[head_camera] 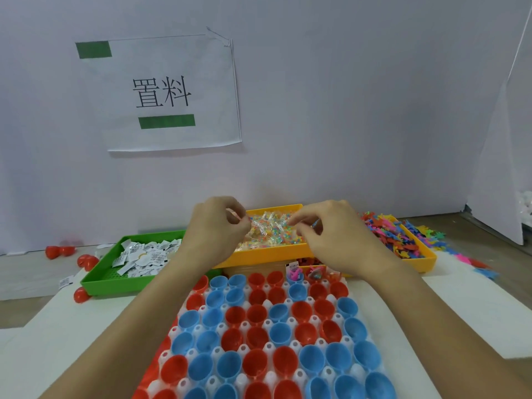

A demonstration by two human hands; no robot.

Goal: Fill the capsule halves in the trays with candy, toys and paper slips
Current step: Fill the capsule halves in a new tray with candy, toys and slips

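A white tray (267, 323) in front of me holds several red and blue capsule halves (256, 313), open side up. Three halves at its far right hold items (315, 273). Behind it, an orange tray (267, 253) holds clear-wrapped candy packets (270, 231). My left hand (216, 228) and my right hand (331, 234) both hover over the candy, fingers curled, each pinching a candy packet. A green tray (100, 279) on the left holds paper slips (144, 254). Another orange tray (426, 260) on the right holds colourful plastic toys (394, 234).
Loose red capsule halves (86, 262) lie on the table left of the green tray. Some toys (475, 264) have spilled right of the toy tray. A white wall with a paper sign (167, 93) stands close behind the trays.
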